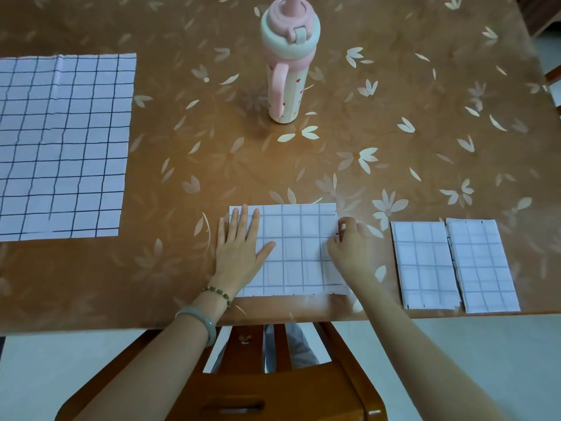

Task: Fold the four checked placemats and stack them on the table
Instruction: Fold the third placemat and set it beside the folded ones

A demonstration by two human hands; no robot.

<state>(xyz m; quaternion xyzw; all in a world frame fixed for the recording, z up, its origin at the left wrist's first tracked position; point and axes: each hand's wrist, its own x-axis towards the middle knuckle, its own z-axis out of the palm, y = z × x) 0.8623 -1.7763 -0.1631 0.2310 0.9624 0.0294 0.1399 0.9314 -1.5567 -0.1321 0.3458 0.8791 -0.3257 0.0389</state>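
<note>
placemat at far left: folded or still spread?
Spread. The far-left placemat lies flat in a single layer, full grid showing, far larger than the two folded placemats at right. Neither hand touches it.

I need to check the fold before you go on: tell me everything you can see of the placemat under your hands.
The placemat is white cloth with thin dark check lines, partly folded into a rectangle wider than the two narrow folded ones to its right. It lies flat near the table's front edge. The left hand presses flat on its left part; the right hand pinches its right edge.
</note>
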